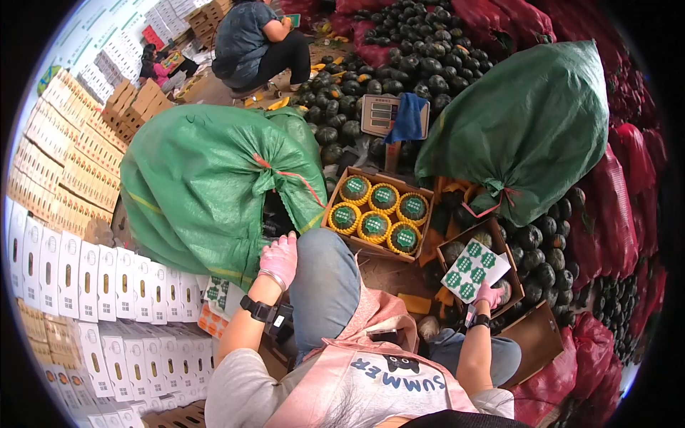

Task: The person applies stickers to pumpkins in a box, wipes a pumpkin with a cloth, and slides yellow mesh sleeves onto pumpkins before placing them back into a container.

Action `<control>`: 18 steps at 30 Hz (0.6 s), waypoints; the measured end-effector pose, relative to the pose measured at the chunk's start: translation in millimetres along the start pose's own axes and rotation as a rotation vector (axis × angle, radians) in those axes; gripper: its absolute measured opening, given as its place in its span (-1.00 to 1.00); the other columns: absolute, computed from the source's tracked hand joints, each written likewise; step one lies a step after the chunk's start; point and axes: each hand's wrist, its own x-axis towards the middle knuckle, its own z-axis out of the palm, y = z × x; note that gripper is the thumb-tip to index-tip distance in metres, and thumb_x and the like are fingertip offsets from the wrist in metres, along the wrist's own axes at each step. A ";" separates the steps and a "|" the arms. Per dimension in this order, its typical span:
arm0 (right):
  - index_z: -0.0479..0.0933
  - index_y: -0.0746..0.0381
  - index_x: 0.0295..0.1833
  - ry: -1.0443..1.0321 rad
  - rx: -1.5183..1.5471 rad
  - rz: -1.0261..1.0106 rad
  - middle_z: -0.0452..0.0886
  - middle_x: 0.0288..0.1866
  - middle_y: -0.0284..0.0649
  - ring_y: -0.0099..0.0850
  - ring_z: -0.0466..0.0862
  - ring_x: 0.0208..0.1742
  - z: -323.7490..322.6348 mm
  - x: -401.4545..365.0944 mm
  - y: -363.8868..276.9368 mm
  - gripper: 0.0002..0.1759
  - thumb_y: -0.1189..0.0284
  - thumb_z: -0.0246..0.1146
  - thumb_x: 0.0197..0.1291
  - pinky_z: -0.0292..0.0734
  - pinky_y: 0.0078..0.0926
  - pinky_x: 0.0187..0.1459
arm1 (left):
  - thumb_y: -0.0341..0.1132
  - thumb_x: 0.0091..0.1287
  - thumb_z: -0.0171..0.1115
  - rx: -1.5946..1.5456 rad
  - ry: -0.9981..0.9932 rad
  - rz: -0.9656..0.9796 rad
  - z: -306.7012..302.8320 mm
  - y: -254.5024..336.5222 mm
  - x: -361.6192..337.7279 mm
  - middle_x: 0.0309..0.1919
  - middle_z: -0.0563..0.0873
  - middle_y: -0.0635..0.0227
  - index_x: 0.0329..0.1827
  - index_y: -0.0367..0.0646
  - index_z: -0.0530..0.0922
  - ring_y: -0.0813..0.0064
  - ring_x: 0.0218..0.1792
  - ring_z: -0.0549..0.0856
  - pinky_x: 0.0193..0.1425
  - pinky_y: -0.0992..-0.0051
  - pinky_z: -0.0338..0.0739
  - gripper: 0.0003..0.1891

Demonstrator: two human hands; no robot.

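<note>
My left hand, in a pale pink glove, is at the torn opening of the large green sack, beside my raised knee; its fingers are bent, and what they hold, if anything, is hidden. Over the small box on the right, my right hand is closed on a sheet of green stickers. Between the sacks sits an open carton with several dark round squashes in yellow foam nets, each bearing a green sticker.
A scale with a blue cloth stands behind the carton. Another green sack leans at the right, near loose squashes and red net sacks. White boxes are stacked left. A person crouches at the back.
</note>
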 end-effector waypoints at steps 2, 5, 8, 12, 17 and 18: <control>0.03 0.05 0.44 -0.007 -0.007 -0.001 0.33 0.27 0.16 0.07 0.40 0.24 7.4 5.6 9.1 -0.02 0.07 0.32 -0.09 0.33 -0.10 0.22 | -0.36 0.29 0.01 0.014 -0.014 -0.043 5.8 -1.1 0.1 0.00 0.58 0.25 0.29 -0.11 0.32 0.31 -0.05 0.64 0.00 0.30 0.51 -0.54; 0.06 0.02 0.44 -0.050 0.007 -0.009 0.34 0.28 0.12 0.00 0.41 0.26 9.7 4.5 15.8 -0.04 0.09 0.32 -0.09 0.33 -0.17 0.22 | -0.35 0.31 -0.01 0.054 -0.034 -0.099 5.7 -2.7 -3.3 -0.05 0.60 0.26 0.29 -0.11 0.32 0.32 -0.10 0.66 -0.03 0.31 0.52 -0.55; 0.12 0.00 0.41 -0.089 0.041 -0.060 0.41 0.25 0.03 -0.09 0.48 0.21 7.9 -2.0 11.5 -0.09 0.12 0.32 -0.11 0.38 -0.23 0.18 | -0.34 0.31 -0.02 0.077 -0.040 -0.115 4.6 -4.8 -5.5 -0.06 0.60 0.26 0.29 -0.11 0.33 0.33 -0.12 0.67 -0.04 0.32 0.53 -0.55; 0.25 0.04 0.34 -0.060 0.153 -0.185 0.44 0.21 0.03 -0.08 0.49 0.18 -1.4 -12.7 -5.8 -0.24 0.25 0.34 -0.03 0.40 -0.22 0.17 | -0.34 0.33 -0.04 0.060 -0.067 -0.120 3.7 -4.8 -2.0 -0.04 0.60 0.24 0.30 -0.11 0.32 0.32 -0.11 0.67 -0.03 0.31 0.52 -0.56; 0.43 0.28 0.15 -0.210 0.447 -0.362 0.61 -0.15 -0.05 -0.23 0.62 -0.13 42.3 46.5 22.6 -0.45 0.33 0.29 0.02 0.50 -0.34 -0.11 | -0.35 0.33 -0.04 0.052 -0.062 -0.099 4.3 -4.0 -0.7 -0.06 0.59 0.24 0.27 -0.11 0.32 0.32 -0.11 0.67 -0.02 0.28 0.52 -0.58; 0.44 0.27 0.13 -0.403 0.468 -0.325 0.61 -0.19 -0.11 -0.31 0.60 -0.21 41.3 44.4 23.2 -0.50 0.37 0.27 0.04 0.50 -0.40 -0.20 | -0.35 0.33 -0.04 0.038 -0.059 -0.103 7.2 -4.6 0.3 -0.08 0.59 0.24 0.25 -0.11 0.33 0.31 -0.11 0.67 -0.03 0.28 0.52 -0.60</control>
